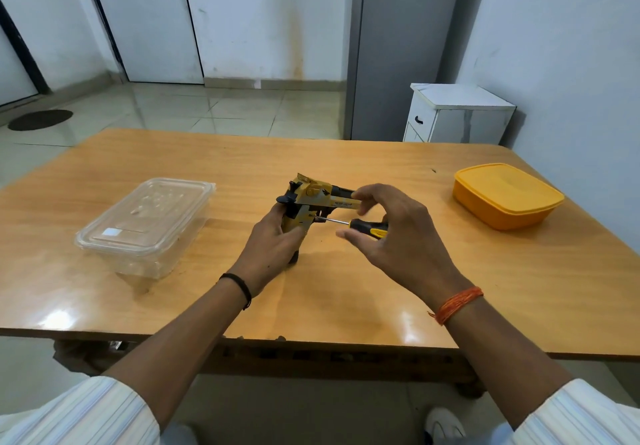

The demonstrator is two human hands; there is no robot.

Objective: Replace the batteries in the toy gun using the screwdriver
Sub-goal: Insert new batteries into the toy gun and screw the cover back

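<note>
Mid-frame on the wooden table (346, 288), the left hand (273, 247) grips the toy gun (311, 202) while the right hand (398, 233), fingers curled round the screwdriver (360, 227), works the grip screw, probably loosening the battery cover; next, steady turning.

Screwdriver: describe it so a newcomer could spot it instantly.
Start at the wooden table, then the toy gun at its centre. Just right of the gun, the right hand holds the screwdriver: black-and-yellow handle, thin metal shaft reaching the gun's grip.
</note>
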